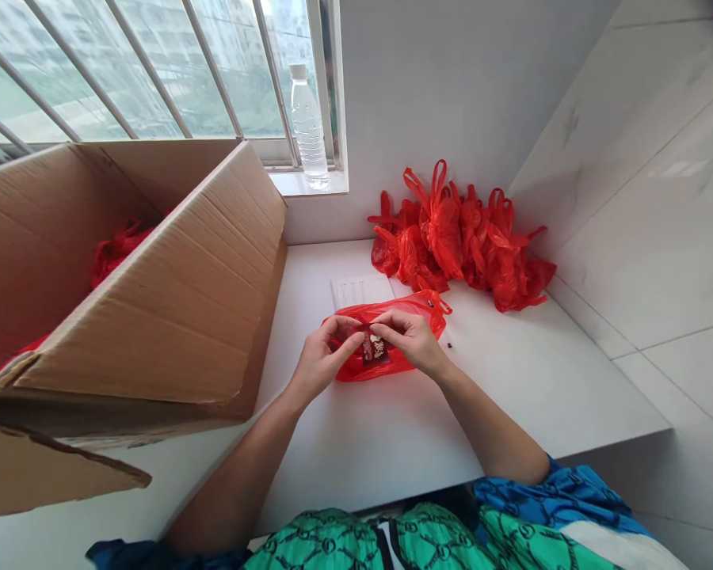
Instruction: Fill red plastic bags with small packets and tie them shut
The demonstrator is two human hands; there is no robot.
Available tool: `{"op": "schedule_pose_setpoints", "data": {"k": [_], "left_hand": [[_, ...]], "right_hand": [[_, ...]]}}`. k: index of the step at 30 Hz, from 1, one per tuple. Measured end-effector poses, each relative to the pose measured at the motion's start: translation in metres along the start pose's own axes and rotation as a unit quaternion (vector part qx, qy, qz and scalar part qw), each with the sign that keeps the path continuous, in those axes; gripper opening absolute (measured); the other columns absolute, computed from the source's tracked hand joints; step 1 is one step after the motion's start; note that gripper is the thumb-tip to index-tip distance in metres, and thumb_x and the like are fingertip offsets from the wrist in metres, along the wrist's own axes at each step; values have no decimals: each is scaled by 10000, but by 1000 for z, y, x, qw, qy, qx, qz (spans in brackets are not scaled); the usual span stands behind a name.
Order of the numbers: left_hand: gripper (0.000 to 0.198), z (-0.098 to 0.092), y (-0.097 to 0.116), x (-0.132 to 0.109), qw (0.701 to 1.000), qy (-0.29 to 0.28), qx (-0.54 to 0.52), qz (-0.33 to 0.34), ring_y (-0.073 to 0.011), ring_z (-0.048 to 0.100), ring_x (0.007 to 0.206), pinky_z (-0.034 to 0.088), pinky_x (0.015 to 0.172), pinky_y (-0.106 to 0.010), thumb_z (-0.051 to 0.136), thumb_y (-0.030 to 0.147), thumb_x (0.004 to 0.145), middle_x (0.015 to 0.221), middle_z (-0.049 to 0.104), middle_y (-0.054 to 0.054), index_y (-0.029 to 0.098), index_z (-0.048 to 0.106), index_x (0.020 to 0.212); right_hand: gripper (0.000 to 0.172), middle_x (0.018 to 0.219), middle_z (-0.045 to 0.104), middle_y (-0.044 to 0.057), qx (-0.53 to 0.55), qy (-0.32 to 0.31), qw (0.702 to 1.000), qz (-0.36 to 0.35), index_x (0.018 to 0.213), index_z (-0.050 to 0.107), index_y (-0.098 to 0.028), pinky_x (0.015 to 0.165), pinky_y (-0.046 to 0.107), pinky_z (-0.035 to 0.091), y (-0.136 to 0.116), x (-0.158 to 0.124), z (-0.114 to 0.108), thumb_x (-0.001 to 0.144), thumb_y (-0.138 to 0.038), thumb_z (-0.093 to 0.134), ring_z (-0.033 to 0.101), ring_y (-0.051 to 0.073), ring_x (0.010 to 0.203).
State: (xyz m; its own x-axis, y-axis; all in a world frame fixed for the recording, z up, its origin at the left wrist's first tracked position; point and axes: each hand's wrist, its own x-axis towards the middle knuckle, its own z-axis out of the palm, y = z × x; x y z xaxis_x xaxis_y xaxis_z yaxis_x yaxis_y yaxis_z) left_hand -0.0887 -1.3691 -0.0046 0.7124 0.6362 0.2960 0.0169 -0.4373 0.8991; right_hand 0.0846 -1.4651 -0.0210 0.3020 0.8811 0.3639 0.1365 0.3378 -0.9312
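Observation:
A red plastic bag lies flat on the white table, under both hands. Above it is a small dark brown packet with light lettering. My left hand pinches the packet's upper left edge between thumb and fingers. From the right, my right hand pinches the top edge of the same packet, its fingertips close to those of my left hand. The fingertips partly cover the packet's top edge.
On the left stands a large open cardboard box with red bags inside. Several tied red bags sit against the wall. A printed paper lies behind the flat bag. A water bottle stands on the windowsill.

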Motion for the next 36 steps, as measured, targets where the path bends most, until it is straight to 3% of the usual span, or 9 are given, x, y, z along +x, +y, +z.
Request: {"op": "schedule_pose_setpoints", "data": {"k": [3, 5, 8, 10, 15, 19, 22, 26, 36], "left_hand": [[286, 3, 1, 0, 1000, 2, -13, -26, -126, 577, 617, 456, 574, -232, 707, 451, 842, 726, 639, 1, 177, 623, 851], [305, 5, 3, 0, 997, 37, -57, -38, -114, 553, 543, 450, 538, -231, 705, 460, 842, 648, 618, 17, 181, 588, 806], [317, 6, 7, 0, 987, 103, -117, -48, -114, 568, 521, 475, 534, -232, 719, 458, 828, 613, 624, 24, 186, 558, 802], [320, 7, 8, 0, 983, 118, -132, -50, -114, 580, 523, 487, 534, -228, 732, 448, 818, 607, 631, 24, 187, 549, 803], [295, 6, 4, -2, 984, 56, -158, -62, -114, 600, 545, 494, 539, -215, 712, 412, 846, 609, 639, 20, 187, 531, 786], [307, 0, 2, -3, 985, 0, -155, -76, -127, 603, 546, 484, 527, -222, 666, 439, 875, 602, 629, 17, 193, 517, 770], [340, -2, 3, -2, 991, 21, -117, -58, -114, 579, 544, 468, 528, -215, 612, 484, 908, 607, 600, 18, 182, 553, 764], [310, 0, 7, -1, 992, 65, -100, -35, -91, 542, 570, 441, 535, -194, 685, 455, 868, 670, 595, 16, 166, 602, 792], [309, 5, 5, -2, 983, 88, -157, -34, -71, 509, 581, 448, 548, -170, 697, 435, 866, 681, 561, 25, 159, 596, 770]], "right_hand": [[337, 854, 697, 18, -9, -1, 1000, 2, 971, 719, -216, 684, 283, 531, -3, -2, 0, 865, -531, 663, 641, 165, 756], [399, 874, 687, 25, 26, 6, 999, 24, 1011, 696, -216, 695, 292, 548, -5, -4, 1, 911, -582, 571, 653, 172, 780], [401, 859, 680, 25, 42, 0, 999, 33, 966, 661, -220, 708, 307, 559, -7, -6, 3, 926, -598, 535, 655, 175, 765], [342, 821, 675, 17, 33, 3, 999, 19, 909, 638, -226, 702, 312, 555, -7, -6, 5, 900, -566, 601, 642, 175, 731], [320, 727, 613, 2, -5, 50, 999, -14, 845, 598, -229, 648, 299, 521, -3, -5, 4, 928, -536, 569, 590, 168, 674], [332, 719, 590, -5, -49, 51, 997, -33, 849, 585, -229, 625, 286, 489, -3, -5, -1, 946, -543, 534, 560, 159, 657], [321, 752, 610, 1, -95, 33, 994, -51, 850, 596, -222, 630, 278, 470, -5, -5, -5, 952, -521, 536, 559, 152, 664], [315, 767, 619, 3, -123, 15, 991, -58, 852, 603, -214, 637, 267, 456, -3, -4, -7, 950, -508, 543, 559, 149, 681], [358, 757, 555, -14, 26, -2, 1000, 7, 850, 567, -218, 669, 274, 506, 4, -3, 2, 929, -566, 555, 544, 144, 695]]}}
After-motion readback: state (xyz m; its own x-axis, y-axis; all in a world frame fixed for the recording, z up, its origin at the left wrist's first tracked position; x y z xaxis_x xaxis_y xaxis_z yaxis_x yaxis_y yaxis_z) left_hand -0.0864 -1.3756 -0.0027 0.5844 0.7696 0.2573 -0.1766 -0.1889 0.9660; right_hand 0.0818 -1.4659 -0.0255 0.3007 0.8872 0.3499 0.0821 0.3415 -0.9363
